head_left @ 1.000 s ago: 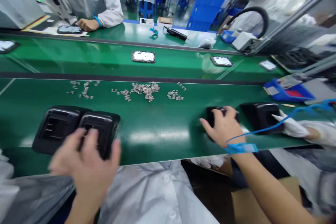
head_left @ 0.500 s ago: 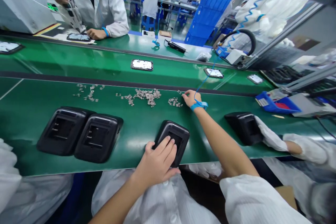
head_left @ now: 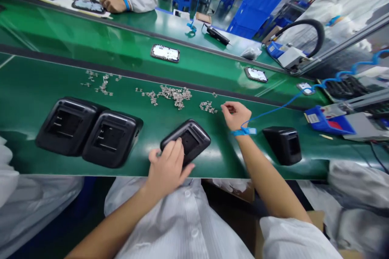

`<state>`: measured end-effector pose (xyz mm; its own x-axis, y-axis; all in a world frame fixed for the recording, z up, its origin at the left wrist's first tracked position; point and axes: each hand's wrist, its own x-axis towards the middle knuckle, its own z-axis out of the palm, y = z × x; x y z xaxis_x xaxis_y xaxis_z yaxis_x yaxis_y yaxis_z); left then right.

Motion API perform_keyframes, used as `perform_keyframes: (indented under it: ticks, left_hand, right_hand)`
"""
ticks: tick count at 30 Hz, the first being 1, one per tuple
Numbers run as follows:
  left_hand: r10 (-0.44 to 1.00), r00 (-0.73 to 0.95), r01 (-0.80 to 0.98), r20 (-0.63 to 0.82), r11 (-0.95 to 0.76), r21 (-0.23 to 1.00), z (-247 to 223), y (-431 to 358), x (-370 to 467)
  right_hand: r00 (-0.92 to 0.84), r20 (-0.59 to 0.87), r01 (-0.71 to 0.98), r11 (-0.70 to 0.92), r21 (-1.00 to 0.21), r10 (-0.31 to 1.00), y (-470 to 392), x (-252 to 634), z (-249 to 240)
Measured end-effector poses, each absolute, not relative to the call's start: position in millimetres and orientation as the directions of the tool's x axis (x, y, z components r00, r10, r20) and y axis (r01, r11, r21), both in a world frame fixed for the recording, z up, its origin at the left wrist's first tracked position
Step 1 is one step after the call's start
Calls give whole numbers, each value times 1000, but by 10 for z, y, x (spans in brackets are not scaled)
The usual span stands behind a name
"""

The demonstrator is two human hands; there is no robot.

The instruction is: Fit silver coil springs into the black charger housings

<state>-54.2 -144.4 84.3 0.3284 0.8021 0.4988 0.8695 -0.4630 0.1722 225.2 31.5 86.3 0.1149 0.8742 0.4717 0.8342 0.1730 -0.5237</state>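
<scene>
My left hand (head_left: 167, 166) grips a black plastic housing (head_left: 199, 132), its fingers over the rectangular recess and the thumb by the near edge. The housing lies turned at an angle on the green bench. My right hand (head_left: 236, 114), with a blue wrist strap (head_left: 244, 131), is closed in a pinch just above the bench; what its fingertips hold, if anything, is hidden. Close to it on the left lies a small cluster of metal pieces (head_left: 208, 107). A larger pile of the same small metal pieces (head_left: 176, 95) is farther left.
Two black housings (head_left: 112, 137) stand side by side on the left, another (head_left: 284, 145) on the right. Phone-like units (head_left: 165, 53) sit on the green belt (head_left: 121, 52) beyond. A co-worker's hand (head_left: 114, 4) is across it. A blue bin (head_left: 330, 121) stands right.
The housing under my left hand has turned clockwise. My right hand has drawn slightly away from the small metal pieces. A gloved co-worker's hand has left the housing on the right.
</scene>
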Motion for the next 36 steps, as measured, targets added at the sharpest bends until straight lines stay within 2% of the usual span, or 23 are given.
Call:
perform_keyframes:
  ticks: [3,5,9,12,16,20,29,36]
  left_hand:
    - [810,241,893,535,-400,204,877,-1319,-655]
    - [789,235,881,567,-420,219,868,-1280,-711]
    - [780,292,855,554,-472,215,824,-1291,-724]
    - [795,288,853,533,-466,234,804,-1300,-708]
    - [801,309,847,513,-477,236,801,-1298,-714]
    - [811,294,849,505,-464,251,807,-1301,-711]
    - [809,302,854,504,-465,234,814,-1295,-708]
    - [786,297,834,543,-491,254,820,-1272,-715]
  right_hand:
    - [-14,577,746,392,-538,817,64,2073,1125]
    - [-183,591,691,530,-491,786,-110,1861,1328]
    - [-625,477,533,784,-318,618,-303,1378,1542]
    - [-767,361,474,847,-240,531,-248,1079,1480]
    - [-816,237,510,850,-133,527,-98,835,1352]
    - [-842,187,495,863,-105,506,-35,786,1328]
    - [-860,242,437,893,-106,450,-74,869,1329]
    - [-723,444,473,848,-240,529,-172,881,1253]
